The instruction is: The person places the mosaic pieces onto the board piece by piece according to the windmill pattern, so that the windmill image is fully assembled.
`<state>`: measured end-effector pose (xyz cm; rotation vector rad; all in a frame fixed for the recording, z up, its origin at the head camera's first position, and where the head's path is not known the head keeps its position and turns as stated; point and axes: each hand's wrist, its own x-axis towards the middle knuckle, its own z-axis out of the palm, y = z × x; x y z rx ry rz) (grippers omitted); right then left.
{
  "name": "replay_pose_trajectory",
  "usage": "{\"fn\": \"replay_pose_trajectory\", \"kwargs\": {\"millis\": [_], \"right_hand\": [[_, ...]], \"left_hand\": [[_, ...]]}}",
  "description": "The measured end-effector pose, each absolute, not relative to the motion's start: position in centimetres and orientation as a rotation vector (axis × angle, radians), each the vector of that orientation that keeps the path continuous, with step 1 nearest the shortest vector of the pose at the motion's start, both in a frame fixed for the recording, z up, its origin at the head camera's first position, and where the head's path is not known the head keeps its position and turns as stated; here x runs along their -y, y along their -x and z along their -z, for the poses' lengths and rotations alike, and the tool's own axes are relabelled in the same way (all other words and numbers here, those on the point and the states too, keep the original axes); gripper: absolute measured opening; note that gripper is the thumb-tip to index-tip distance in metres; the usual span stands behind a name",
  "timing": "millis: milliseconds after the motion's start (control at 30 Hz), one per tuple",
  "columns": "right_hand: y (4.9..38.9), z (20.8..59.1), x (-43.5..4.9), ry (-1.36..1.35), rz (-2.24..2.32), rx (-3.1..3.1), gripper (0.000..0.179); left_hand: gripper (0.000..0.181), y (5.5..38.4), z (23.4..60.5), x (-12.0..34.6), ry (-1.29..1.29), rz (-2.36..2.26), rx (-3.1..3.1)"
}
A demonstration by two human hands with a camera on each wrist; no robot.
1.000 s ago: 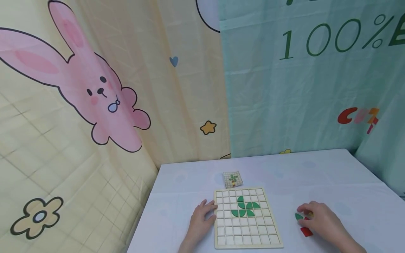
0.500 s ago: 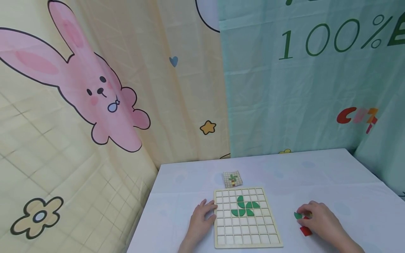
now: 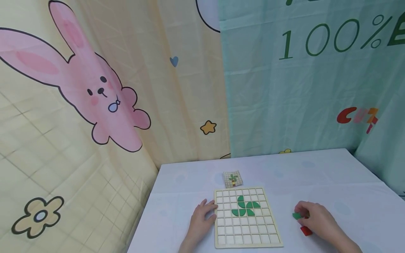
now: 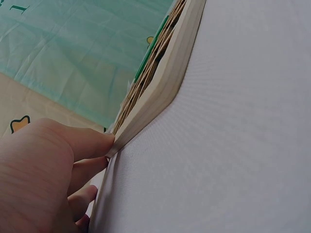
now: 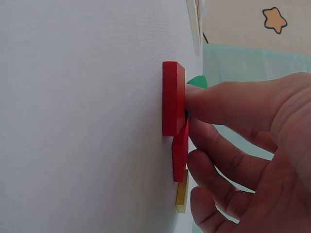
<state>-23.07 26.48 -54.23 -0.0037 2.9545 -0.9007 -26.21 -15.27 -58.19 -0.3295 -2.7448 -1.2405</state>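
The person's left hand (image 3: 200, 218) touches the left edge of the pale wooden grid board (image 3: 229, 240) with relaxed fingers, presumably to steady it. To the board's right, the right hand (image 3: 317, 217) pinches a small flat green piece (image 3: 296, 215) just by the white-covered desk (image 3: 177, 196). Two flat red pieces (image 5: 173, 99) and a thin yellow piece (image 5: 182, 194) lie beside it, probably kept handy there. A small square printed card (image 3: 232, 179) sits beyond the board, likely for easy glancing. The held piece is bright green with a curved edge; fingers hide the rest. Similar green pieces (image 3: 249, 205) fill some central cells.
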Motion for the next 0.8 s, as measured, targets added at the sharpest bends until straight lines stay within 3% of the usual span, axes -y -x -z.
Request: {"fn": "replay_pose_trajectory", "kwargs": {"millis": [800], "right_hand": [[23.0,53.5,-25.0,-0.043,0.999,-2.966,0.023]], "left_hand": [[0.033,26.0,57.9,15.3,0.349,1.268,2.739]]}}
